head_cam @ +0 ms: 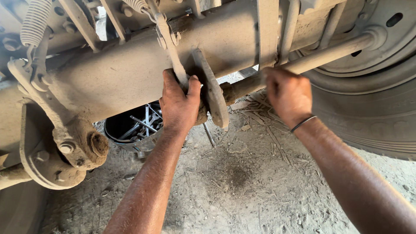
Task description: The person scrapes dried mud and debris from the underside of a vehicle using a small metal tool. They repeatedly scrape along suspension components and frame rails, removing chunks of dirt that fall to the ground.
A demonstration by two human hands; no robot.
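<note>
I look under a dusty vehicle at a thick, dirt-coated axle beam (130,69). My left hand (180,104) grips a flat metal lever (171,50) where it meets a plate-like bracket (214,93) hanging off the beam. My right hand (288,95), with a dark band on the wrist, is closed around a long dusty rod (329,54) that runs from the bracket toward the wheel. What the right fingers hold beyond the rod is hidden.
A large tyre (368,112) and its wheel hub (385,30) stand at the right. A dark round tub (115,130) holding several wrenches sits on the dirt ground (242,186) behind my left arm. A coil spring (34,21) and a bolted casting (65,147) fill the left.
</note>
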